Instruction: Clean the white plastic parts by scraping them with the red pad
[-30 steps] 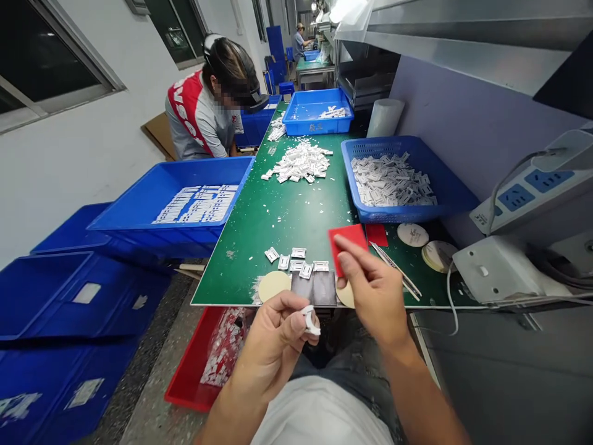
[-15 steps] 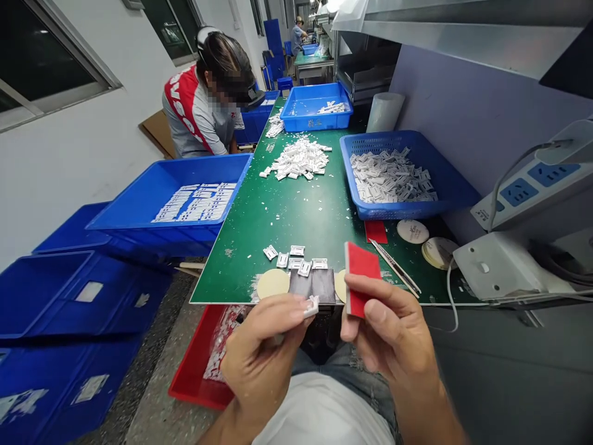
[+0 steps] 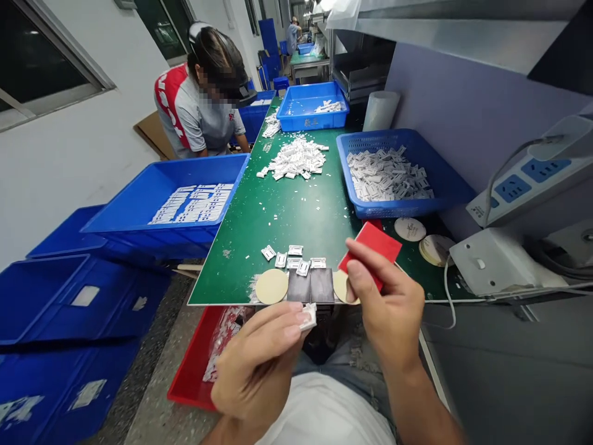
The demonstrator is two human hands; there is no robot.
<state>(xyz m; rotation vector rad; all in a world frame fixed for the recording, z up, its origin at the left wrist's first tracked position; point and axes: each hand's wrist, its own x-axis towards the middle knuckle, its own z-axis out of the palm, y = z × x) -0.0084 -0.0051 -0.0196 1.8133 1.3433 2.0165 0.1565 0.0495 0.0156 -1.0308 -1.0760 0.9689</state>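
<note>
My left hand (image 3: pixel 259 355) pinches a small white plastic part (image 3: pixel 309 316) just off the table's front edge. In my right hand (image 3: pixel 386 296) is a flat red pad (image 3: pixel 376 246), gripped between thumb and fingers and held apart from the part. Several similar white parts (image 3: pixel 303 267) lie near the table edge, some touching two dark grey squares (image 3: pixel 310 285). A cream round disc (image 3: pixel 272 287) sits left of the squares. To their right, another cream disc (image 3: pixel 340 285) is partly covered by my right fingers.
White parts form a pile (image 3: pixel 296 157) on the green table (image 3: pixel 259 213) and fill a blue basket (image 3: pixel 352 201) at right. Left stands a blue bin (image 3: pixel 125 219); below is a red bin (image 3: pixel 185 380). A power strip (image 3: pixel 514 185) hangs right. A co-worker (image 3: pixel 204 99) sits beyond.
The red pad has turned from nearly upright to slanted and moved up and right with my right hand. My left hand has lowered slightly and tilted the white part, showing more of its face.
</note>
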